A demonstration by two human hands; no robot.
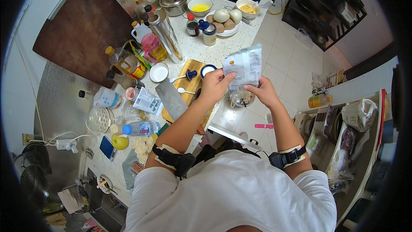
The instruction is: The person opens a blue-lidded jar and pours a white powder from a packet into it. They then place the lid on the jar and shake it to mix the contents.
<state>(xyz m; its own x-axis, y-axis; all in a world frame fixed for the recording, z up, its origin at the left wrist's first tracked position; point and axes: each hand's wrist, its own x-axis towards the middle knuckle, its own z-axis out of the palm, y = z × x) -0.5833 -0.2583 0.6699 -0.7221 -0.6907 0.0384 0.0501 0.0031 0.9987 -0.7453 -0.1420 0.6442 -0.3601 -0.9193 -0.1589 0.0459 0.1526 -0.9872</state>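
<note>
My left hand (216, 83) grips the left edge of a white and pale blue plastic pouch (246, 64) that bears writing. Holding the pouch's lower right edge is my right hand (262, 91). The pouch is upright, above a bin or bowl with a plastic liner (242, 98). Left of my left hand, a cleaver (172, 98) lies across a wooden cutting board (193, 66). A white spoon (185, 91), a blue-lidded spoon (190, 74) and a blue-rimmed jar (207, 70) are on or beside the board. Whether the pouch is torn at its top, I cannot tell.
Behind the board stand a foil roll (167, 38), a seasoning jar (209, 35), and a plate of eggs (230, 30). Bottles, including a water bottle (141, 128), crowd the counter's left. An open drawer (233, 135) juts out before me. Shelves (363, 154) stand at right.
</note>
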